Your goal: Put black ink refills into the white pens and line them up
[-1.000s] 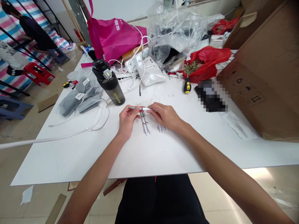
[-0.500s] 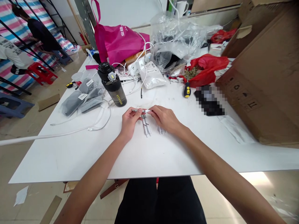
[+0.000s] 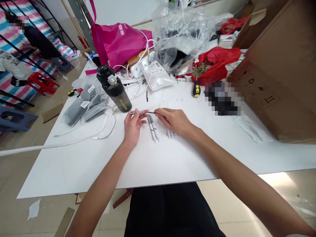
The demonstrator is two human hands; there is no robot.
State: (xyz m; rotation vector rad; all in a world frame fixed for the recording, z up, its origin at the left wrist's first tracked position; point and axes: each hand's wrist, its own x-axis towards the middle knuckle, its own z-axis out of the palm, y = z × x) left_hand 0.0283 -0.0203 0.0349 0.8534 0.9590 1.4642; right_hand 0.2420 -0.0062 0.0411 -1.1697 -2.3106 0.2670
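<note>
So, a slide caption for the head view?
Left hand holds a grey pen part, a thin dark rod reaching the right hand, pens lying on the table.

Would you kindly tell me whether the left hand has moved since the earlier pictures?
Yes, slightly: judged against the black bottle, the left hand has shifted left, its thumb now nearer the bottle's base.

A dark bottle (image 3: 115,89) with yellow lettering stands on the white table (image 3: 158,168), just beside grey packets (image 3: 74,112) in clear plastic. Behind it sits a pink bag (image 3: 116,42), near crumpled clear plastic (image 3: 182,36). A black-and-yellow screwdriver (image 3: 196,89) points toward an open red bag (image 3: 218,65). A large cardboard box (image 3: 276,75) rises at the right.
</note>
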